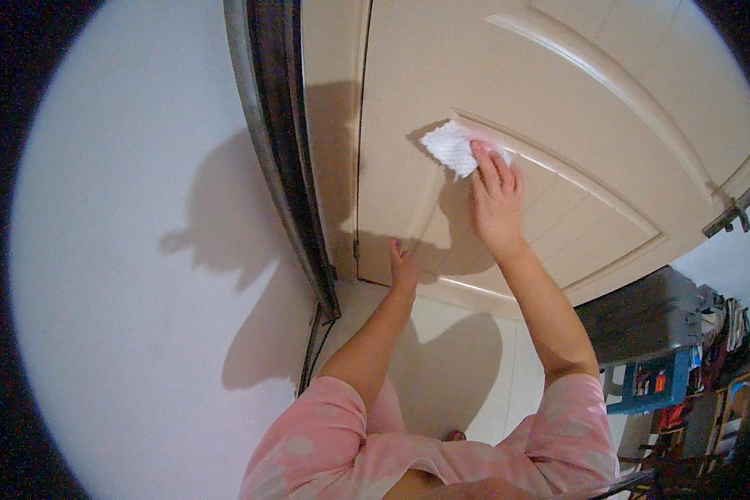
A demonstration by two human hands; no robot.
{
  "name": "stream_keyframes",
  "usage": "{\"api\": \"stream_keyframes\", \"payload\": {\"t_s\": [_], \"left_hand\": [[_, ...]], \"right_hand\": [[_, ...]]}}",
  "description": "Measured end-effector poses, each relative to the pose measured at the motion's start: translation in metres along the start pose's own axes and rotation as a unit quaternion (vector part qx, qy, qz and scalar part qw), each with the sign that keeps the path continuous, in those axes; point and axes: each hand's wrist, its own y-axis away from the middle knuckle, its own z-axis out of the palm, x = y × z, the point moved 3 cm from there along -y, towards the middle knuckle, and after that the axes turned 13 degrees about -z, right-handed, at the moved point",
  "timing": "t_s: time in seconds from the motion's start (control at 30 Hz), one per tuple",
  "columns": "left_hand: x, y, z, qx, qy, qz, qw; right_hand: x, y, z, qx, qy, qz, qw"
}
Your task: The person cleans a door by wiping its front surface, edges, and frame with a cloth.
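Note:
With its fingertips on a white textured cloth (450,147), my right hand (497,203) presses it against a cream panelled door (400,112). The cloth lies at the upper left corner of a raised panel moulding (590,178), and its left part spreads beyond my fingers. Lower down, my left hand (404,267) is up against the door near its hinge side and bottom edge. Nothing shows in that hand; two of its digits stand apart, and the rest are hard to make out. Shadows of my head and arms fall across the door.
A dark frame (281,156) runs down the white wall (131,187) at left. The door's handle (730,212) is at far right. Beyond it are a dark cabinet-like surface (644,315), a blue plastic stool (656,390) holding items, and cluttered shelves. Pale floor tiles (506,350) lie below.

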Motion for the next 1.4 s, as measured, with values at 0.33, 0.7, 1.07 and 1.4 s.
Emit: {"api": "stream_keyframes", "payload": {"t_s": [0.33, 0.7, 1.07, 1.4], "left_hand": [[0.014, 0.019, 0.006, -0.001, 0.092, -0.039, 0.995], [0.008, 0.027, -0.021, 0.023, 0.003, 0.009, 1.0], [-0.033, 0.003, -0.01, -0.005, -0.136, -0.014, 0.991], [-0.088, -0.026, 0.006, -0.054, -0.112, 0.023, 0.992]], "right_hand": [[-0.065, 0.085, 0.092, -0.085, -0.138, -0.015, 0.987], [-0.155, 0.206, 0.202, -0.23, -0.273, 0.1, 0.929], [-0.118, 0.273, 0.169, -0.296, -0.102, 0.047, 0.948], [-0.029, 0.284, 0.09, -0.194, -0.122, 0.227, 0.947]]}}
